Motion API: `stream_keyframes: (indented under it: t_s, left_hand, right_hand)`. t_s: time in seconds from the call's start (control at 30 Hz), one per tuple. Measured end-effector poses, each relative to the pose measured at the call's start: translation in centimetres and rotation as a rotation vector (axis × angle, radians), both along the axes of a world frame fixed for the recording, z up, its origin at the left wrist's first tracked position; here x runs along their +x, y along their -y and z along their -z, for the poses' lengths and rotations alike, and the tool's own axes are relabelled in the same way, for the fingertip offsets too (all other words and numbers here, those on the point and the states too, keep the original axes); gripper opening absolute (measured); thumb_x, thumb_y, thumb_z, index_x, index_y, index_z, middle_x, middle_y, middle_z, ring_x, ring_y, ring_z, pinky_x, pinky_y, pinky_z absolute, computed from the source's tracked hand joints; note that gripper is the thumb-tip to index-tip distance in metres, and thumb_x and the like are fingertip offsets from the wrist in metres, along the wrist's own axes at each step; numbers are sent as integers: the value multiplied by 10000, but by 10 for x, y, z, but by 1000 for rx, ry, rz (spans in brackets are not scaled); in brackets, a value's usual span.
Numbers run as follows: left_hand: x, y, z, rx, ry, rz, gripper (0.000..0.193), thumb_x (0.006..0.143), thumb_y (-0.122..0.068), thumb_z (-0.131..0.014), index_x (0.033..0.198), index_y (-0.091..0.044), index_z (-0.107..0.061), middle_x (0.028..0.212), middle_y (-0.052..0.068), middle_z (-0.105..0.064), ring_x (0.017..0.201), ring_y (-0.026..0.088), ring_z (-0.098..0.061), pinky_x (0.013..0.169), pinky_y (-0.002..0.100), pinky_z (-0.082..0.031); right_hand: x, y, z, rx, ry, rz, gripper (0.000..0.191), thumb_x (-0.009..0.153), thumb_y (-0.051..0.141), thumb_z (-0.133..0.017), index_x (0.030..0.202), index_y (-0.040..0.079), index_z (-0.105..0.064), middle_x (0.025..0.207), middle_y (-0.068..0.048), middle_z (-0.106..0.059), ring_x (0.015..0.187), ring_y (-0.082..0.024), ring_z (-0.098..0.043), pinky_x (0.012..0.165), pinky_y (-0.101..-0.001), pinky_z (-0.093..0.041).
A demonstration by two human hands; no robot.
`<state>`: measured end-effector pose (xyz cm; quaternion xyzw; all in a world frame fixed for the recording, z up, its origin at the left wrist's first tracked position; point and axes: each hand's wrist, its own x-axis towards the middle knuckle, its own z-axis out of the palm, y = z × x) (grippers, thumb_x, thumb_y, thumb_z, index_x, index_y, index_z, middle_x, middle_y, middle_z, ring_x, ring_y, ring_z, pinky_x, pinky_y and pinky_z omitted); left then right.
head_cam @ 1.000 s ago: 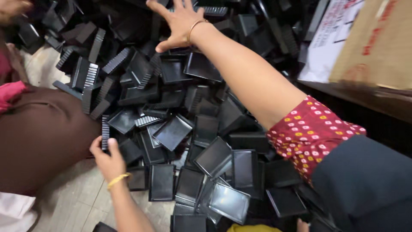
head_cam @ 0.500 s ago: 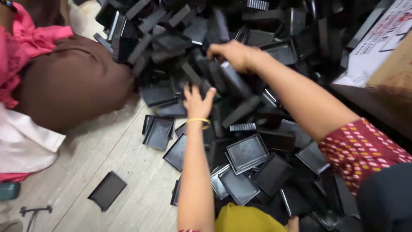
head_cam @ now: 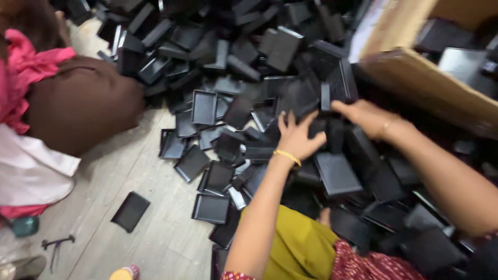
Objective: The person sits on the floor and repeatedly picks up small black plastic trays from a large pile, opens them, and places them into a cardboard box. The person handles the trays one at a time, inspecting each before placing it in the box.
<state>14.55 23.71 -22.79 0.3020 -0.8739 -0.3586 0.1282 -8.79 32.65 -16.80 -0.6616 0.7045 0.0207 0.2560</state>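
A big heap of shallow black plastic trays covers the floor ahead of me. My left hand, a gold bangle on its wrist, lies with fingers spread on trays near the middle of the heap. My right hand is just to its right, fingertips against an upright black tray; blur hides whether it grips it. A dark stack of trays sits between the two hands. A flat tray lies just below them.
An open cardboard box with black trays inside stands at the upper right. Another person in brown and pink clothes sits at the left. One lone tray and a small dark tool lie on the pale wood-look floor.
My right hand has drawn back from the far part of the heap and now sits close beside my left hand. The view has swung right, bringing the cardboard box in.
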Motion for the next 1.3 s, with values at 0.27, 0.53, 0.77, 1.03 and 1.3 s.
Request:
stream_keyframes:
  t_s: [0.27,0.53,0.77,1.03,1.3]
  left_hand:
    - [-4,-122,-15,25,-112,179,833,727,-571,-788,1401,-137,-564,1543,317,-364,1417,523,-282,1147,609,-265]
    - [70,-119,-53,83,-269,213,410,827,-343,-810,1157,-114,-724,1215,106,-712,1239,343,-600,1085,435,-456]
    - [84,-141,-54,828,-611,93,358,1053,-229,-657,1361,-49,-687,1274,106,-719,1216,254,-623,1072,389,-481]
    - [75,-192,-75,1595,-893,61,660,1013,-423,-528,1591,-207,-293,1358,133,-569,1177,301,-643,1008,499,-548]
    - [44,-251,-60,1594,-746,-141,658,1076,-570,-429,1526,-95,-502,1303,122,-617,1013,211,-610,886,437,-560]
  right_hand:
    - [18,-151,-16,94,98,323,699,888,108,-606,1533,251,-377,1017,-247,-724,924,-398,-730,844,-449,-565]
    - [75,-254,-81,-608,223,300,719,837,94,-685,1510,110,-432,1227,-186,-681,947,-355,-680,828,-416,-540]
    - [125,-332,-29,-637,113,939,211,931,166,-696,1121,96,-757,1008,-96,-758,746,-252,-717,681,-333,-555]
    - [95,-295,24,-464,92,1056,364,921,357,-765,1155,78,-764,1003,-176,-758,918,-344,-711,834,-408,-554]
    - [193,-337,31,-746,1106,1187,406,836,-13,-791,1142,48,-532,1324,-129,-593,1192,-182,-609,970,-328,-525]
